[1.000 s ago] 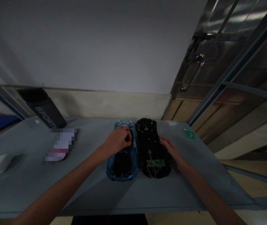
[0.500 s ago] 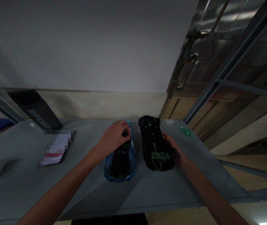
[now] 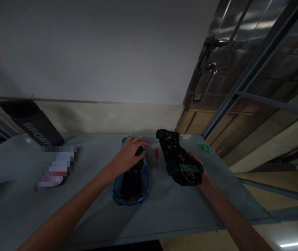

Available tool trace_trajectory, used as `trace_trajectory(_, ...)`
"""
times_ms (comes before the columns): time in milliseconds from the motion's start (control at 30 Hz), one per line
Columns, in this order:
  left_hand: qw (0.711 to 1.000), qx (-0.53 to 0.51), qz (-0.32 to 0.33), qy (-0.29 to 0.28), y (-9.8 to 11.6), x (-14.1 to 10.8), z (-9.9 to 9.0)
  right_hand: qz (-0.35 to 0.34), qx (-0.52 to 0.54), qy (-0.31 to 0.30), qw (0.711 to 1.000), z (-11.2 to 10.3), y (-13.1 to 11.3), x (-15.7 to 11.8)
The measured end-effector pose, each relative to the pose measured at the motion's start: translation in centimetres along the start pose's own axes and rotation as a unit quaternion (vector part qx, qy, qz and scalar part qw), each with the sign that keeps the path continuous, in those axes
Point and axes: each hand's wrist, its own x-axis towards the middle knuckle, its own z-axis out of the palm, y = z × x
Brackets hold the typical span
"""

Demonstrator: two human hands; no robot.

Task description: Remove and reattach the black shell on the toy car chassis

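A blue toy car body shell (image 3: 145,179) lies hollow side up on the table. Over its far half is my left hand (image 3: 130,153), fingers stretched out and thumb apart; a dark patch shows in the gap, and I cannot tell if it is a loose part or the shell's interior. To the right, my right hand (image 3: 199,167) grips the side of the black toy car chassis (image 3: 171,150), mostly hidden behind it. The chassis is tilted, showing a green circuit board (image 3: 189,168) and a yellow wire (image 3: 182,170). Between shell and chassis lies a small red-handled screwdriver (image 3: 156,157).
Small green pieces (image 3: 205,148) lie at the table's right. On the left are a phone-like flat object (image 3: 60,167), partly blurred out, and a dark bottle (image 3: 36,125) marked SPORT. A wall stands behind the grey table (image 3: 99,216); metal frame bars (image 3: 232,101) rise at right.
The chassis has tilted and shifted right in my right hand, and the screwdriver has come into sight. My left hand's fingers have straightened over the shell. The view has shifted slightly.
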Motion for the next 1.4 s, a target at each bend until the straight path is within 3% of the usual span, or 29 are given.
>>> trace_trajectory(200, 0.987, -0.050, -0.111, 0.105, -5.1, -3.9, -0.8, 0.079, 0.068, -0.096, 0.990, 1.8, 0.4, -0.7)
trace_trajectory(300, 0.974, -0.142, -0.159, 0.075, -7.6, -5.4, -0.2, 0.111, 0.092, -0.125, 0.982, 2.3, 0.5, -0.8)
trace_trajectory(367, 0.961, -0.201, -0.184, 0.038, -8.6, -5.9, 0.2, 0.114, 0.091, -0.106, 0.984, 2.5, 0.3, -0.7)
trace_trajectory(467, 0.953, -0.244, -0.179, 0.007, -9.1, -6.2, 0.2, 0.110, 0.084, -0.069, 0.988, 3.2, -0.2, -0.3)
trace_trajectory(700, 0.951, -0.265, -0.161, -0.001, -8.4, -6.5, -0.6, 0.123, 0.057, -0.074, 0.988, 4.1, -1.0, -0.3)
trace_trajectory(900, 0.976, -0.160, -0.150, -0.003, -7.9, -6.4, -1.0, 0.122, 0.036, -0.058, 0.990, 4.0, -1.0, -0.5)
trace_trajectory(967, 0.971, -0.185, -0.151, -0.001, -8.1, -6.4, -0.8, 0.121, 0.050, -0.052, 0.990, 3.9, -0.9, -0.5)
trace_trajectory(1067, 0.925, -0.336, -0.177, -0.006, -8.9, -6.5, -0.3, 0.128, 0.057, -0.066, 0.988, 3.6, -0.5, -0.2)
trace_trajectory(1233, 0.797, -0.565, -0.214, -0.029, -10.3, -6.8, 0.5, 0.111, 0.095, -0.097, 0.985, 2.9, 0.7, 0.7)
trace_trajectory(1300, 0.775, -0.591, -0.222, -0.028, -10.5, -6.9, 0.7, 0.106, 0.101, -0.102, 0.984, 2.7, 1.1, 1.0)
trace_trajectory(1400, 0.766, -0.600, -0.230, -0.023, -10.5, -6.9, 0.7, 0.112, 0.104, -0.113, 0.982, 2.3, 1.5, 1.2)
